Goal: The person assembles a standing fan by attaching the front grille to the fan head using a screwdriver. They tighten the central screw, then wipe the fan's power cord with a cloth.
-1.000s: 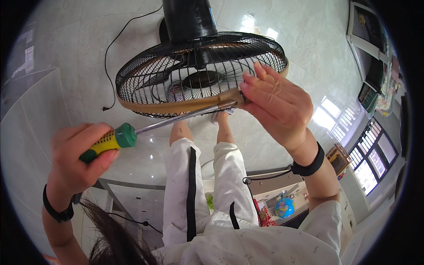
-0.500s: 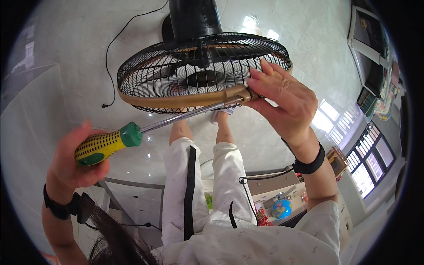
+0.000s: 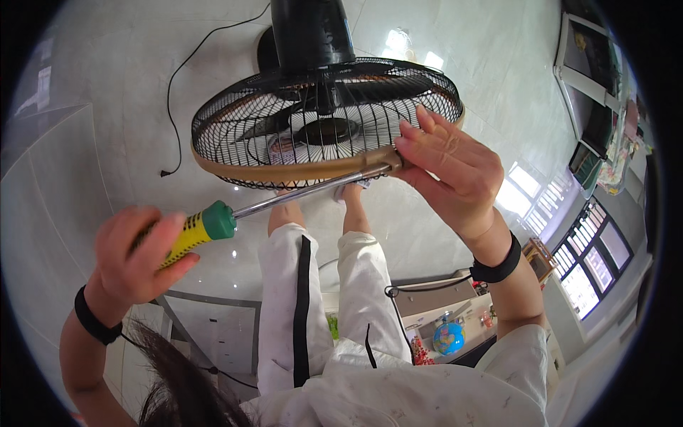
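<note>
My left hand (image 3: 142, 254) is wrapped round the yellow and green handle of a screwdriver (image 3: 203, 233). Its long metal shaft slants up to the right, the tip at the clasp (image 3: 384, 163) of a tan band round a fan's cage. My right hand (image 3: 459, 167) pinches the band beside that clasp, thumb below and fingers above. The black electric fan (image 3: 327, 107) has a wire grille, with dark blades and a round hub showing through it. The screw itself is too small or covered to make out.
The fan's black body (image 3: 313, 32) stands beyond the cage on a glossy tiled floor (image 3: 135, 142). A black power cord (image 3: 171, 107) with its plug lies at the left. Behind my legs is furniture with a small globe (image 3: 449, 339); a barred window (image 3: 594, 256) is at right.
My left hand has turned round the screwdriver handle and shifted slightly right, its fingers now covering more of it. My right hand and the fan's rim have dipped a little.
</note>
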Action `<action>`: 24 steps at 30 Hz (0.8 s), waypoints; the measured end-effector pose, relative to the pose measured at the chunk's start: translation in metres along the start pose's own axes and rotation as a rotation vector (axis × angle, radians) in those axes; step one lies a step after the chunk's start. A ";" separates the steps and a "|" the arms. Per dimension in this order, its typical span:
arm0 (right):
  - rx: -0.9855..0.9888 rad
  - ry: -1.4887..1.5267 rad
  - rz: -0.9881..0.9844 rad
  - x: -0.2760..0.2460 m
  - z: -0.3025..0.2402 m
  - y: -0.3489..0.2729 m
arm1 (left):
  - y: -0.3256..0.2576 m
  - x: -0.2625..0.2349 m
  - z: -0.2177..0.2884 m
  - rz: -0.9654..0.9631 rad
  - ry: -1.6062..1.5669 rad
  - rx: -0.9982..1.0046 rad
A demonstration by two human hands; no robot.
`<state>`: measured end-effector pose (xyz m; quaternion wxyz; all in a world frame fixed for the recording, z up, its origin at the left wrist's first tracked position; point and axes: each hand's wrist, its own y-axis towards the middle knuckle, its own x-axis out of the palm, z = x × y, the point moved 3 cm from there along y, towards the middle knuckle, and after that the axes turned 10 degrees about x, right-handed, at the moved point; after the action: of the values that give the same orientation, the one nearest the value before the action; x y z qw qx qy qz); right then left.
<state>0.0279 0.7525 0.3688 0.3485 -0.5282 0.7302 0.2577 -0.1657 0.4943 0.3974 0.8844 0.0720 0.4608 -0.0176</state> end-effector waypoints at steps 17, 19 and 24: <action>-0.034 -0.056 0.010 -0.002 -0.003 -0.004 | 0.001 0.002 -0.017 -0.201 -0.733 -0.779; -0.038 -0.052 0.010 -0.002 -0.002 -0.003 | 0.009 -0.004 -0.008 -0.091 -0.265 -0.319; 0.010 -0.019 0.037 0.000 0.001 0.001 | 0.008 -0.003 -0.006 0.127 -0.306 -0.451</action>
<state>0.0276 0.7534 0.3685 0.3531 -0.5103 0.7379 0.2654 -0.1717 0.5027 0.3971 0.9366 -0.1015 0.3089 0.1305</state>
